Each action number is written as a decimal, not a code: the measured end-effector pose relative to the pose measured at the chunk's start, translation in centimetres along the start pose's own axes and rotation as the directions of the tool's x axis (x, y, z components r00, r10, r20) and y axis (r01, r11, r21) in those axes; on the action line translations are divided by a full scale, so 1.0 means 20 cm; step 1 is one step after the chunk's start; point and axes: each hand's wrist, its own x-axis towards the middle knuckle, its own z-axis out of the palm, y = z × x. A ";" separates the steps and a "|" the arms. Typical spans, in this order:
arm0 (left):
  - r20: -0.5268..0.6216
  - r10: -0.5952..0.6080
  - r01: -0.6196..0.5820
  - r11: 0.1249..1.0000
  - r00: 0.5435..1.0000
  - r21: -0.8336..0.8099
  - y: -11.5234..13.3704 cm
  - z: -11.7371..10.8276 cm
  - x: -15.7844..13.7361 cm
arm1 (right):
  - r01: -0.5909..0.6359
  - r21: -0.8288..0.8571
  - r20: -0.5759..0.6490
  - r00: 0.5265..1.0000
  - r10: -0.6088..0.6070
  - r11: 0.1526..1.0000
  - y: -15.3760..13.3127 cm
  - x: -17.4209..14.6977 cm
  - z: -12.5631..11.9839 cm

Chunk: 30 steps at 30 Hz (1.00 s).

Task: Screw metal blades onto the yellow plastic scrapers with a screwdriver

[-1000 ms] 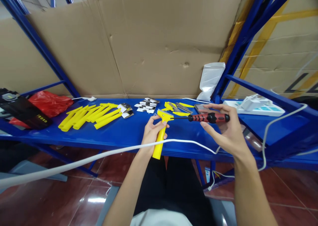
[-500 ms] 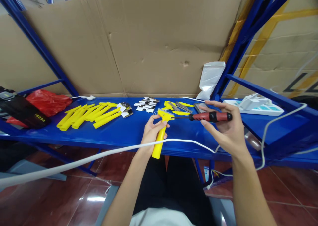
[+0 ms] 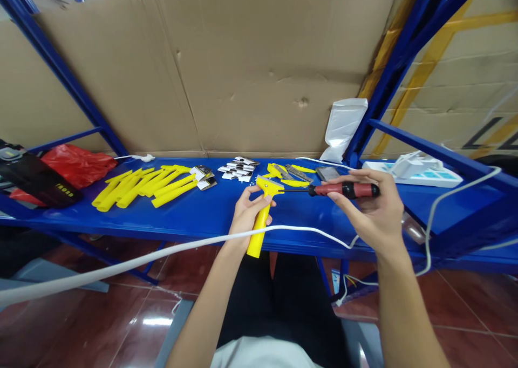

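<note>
My left hand is closed around a yellow scraper, its head up and its hollow handle end pointing down towards me. In my right hand is a red and black screwdriver, held level with fingers and thumb on the handle. The shaft runs left, and its tip meets the side of the scraper's head. Just behind the head lie loose yellow scraper head parts with grey metal pieces. Stacked white and black cards or packets sit left of these, near tiny scattered bits.
Several yellow scraper handles lie on the blue bench at left, by a red plastic bag and a black device. A white cable crosses in front. A power strip stands at right.
My right hand's fingers have closed in on the screwdriver handle, uncovering a small grey clear-topped box behind. The scraper and left hand stay nearly in place.
</note>
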 end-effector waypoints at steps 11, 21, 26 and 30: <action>-0.011 0.017 -0.017 1.000 1.000 0.003 -0.01 -0.01 0.01 | -0.011 0.106 0.024 1.000 0.008 0.994 0.04 0.00 0.02; -0.020 0.020 -0.020 1.000 1.000 0.006 -0.01 -0.01 0.01 | -0.059 0.210 0.099 0.994 0.039 0.976 0.03 0.01 0.02; -0.025 0.010 -0.010 1.000 1.000 0.010 -0.01 0.00 0.01 | -0.011 -0.010 -0.073 0.997 0.010 1.000 0.03 0.01 0.04; -0.043 0.003 -0.002 1.000 0.999 0.027 0.01 0.00 0.01 | -0.052 0.067 -0.019 0.998 0.053 0.996 0.05 0.01 0.04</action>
